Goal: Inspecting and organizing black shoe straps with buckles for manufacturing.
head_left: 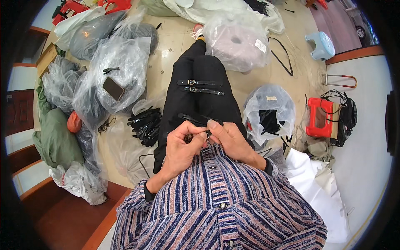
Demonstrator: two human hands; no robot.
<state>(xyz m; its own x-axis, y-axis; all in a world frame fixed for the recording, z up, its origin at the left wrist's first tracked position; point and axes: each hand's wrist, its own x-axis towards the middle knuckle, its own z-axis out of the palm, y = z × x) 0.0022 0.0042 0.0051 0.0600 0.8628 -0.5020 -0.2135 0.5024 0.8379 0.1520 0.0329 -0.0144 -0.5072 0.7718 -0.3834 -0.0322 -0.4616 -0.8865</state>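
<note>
Over my lap, my left hand [180, 146] and my right hand [230, 141] meet with their fingertips pinched together. Between them is a thin black strap [191, 119], whose glossy end shows just above the fingers. The fingers cover most of it, and any buckle on it cannot be made out. Across my black trousers farther up lie two short black straps with gold buckles, one [209, 83] above the other [210, 91]. A pile of similar black straps [146, 127] rests on the floor left of my legs.
At right, an open clear plastic bag [254, 110] holds more black pieces. Beyond it stand a red plastic stool [315, 118] and a light-blue stool [324, 46]. Stuffed plastic bags [121, 54] crowd the left, with a phone [113, 88] on top. Another filled bag [237, 41] lies ahead.
</note>
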